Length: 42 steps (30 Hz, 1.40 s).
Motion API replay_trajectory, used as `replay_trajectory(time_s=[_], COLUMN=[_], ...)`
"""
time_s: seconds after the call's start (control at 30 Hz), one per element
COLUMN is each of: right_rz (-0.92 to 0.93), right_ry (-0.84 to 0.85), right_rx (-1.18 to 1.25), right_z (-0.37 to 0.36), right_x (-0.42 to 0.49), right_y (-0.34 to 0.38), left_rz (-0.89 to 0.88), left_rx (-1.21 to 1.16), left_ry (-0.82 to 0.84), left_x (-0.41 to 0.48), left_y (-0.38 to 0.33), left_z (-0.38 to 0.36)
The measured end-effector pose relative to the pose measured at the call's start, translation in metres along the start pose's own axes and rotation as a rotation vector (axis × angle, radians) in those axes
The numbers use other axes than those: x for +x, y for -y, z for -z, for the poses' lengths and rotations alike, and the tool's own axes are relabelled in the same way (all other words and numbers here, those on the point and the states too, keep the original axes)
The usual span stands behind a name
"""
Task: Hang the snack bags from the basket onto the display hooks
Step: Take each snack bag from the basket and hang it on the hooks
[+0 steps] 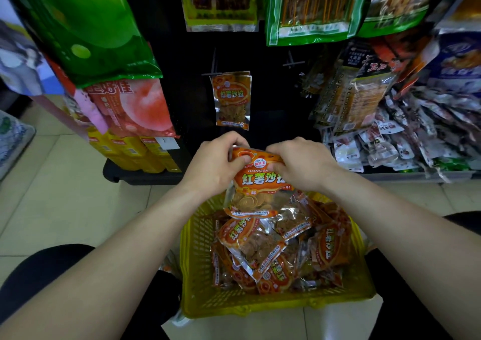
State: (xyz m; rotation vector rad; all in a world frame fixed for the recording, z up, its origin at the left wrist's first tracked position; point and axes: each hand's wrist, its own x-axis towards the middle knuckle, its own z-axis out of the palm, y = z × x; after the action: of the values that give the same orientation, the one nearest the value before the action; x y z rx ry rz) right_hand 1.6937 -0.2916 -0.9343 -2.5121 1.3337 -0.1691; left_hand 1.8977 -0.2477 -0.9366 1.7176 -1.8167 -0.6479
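An orange snack bag [256,183] is held upright above the yellow basket [260,306]. My left hand [216,162] pinches its top left corner and my right hand [304,165] pinches its top right. The basket on the floor between my knees holds several more orange snack bags [255,243]. On the dark display panel ahead, matching bags [231,100] hang from a hook [213,73]. A second hook [292,62] to the right carries nothing.
Green snack packs [312,6] hang above. Large green and pink bags [109,53] hang at the left over yellow boxes [135,152]. A shelf of small packets [406,136] fills the right. Tiled floor [52,196] lies at the left.
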Motion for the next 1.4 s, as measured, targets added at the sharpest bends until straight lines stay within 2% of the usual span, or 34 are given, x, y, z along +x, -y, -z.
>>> replay_trajectory(time_s=[0.3, 0.43, 0.57, 0.8, 0.97, 1.27, 1.4], right_rz=[-0.134, -0.15, -0.167, -0.204, -0.187, -0.093, -0.101], right_ry=[-0.106, -0.133, -0.125, -0.032, -0.056, -0.071, -0.211], right_rx=[-0.19, -0.217, -0.231, -0.229, -0.245, -0.098, -0.151], right_z=[0.024, 0.027, 0.012, -0.046, -0.082, -0.106, -0.111], right_x=[0.013, 0.042, 0.084, 0.173, 0.244, 0.323, 0.326], right_y=[-0.021, -0.035, -0.049, -0.063, -0.068, -0.096, -0.115], left_rz=[0.19, 0.198, 0.22, 0.267, 0.271, 0.347, 0.423], left_rx=[0.042, 0.128, 0.248, 0.289, 0.274, 0.265, 0.254], left_ry=[0.065, 0.12, 0.217, 0.315, 0.278, 0.172, 0.175], left_x=[-0.013, -0.011, 0.01, 0.079, 0.131, 0.208, 0.235], left_y=[0.043, 0.052, 0.064, 0.108, 0.145, 0.201, 0.215], left_z=[0.021, 0.013, -0.001, -0.062, -0.109, -0.152, -0.156])
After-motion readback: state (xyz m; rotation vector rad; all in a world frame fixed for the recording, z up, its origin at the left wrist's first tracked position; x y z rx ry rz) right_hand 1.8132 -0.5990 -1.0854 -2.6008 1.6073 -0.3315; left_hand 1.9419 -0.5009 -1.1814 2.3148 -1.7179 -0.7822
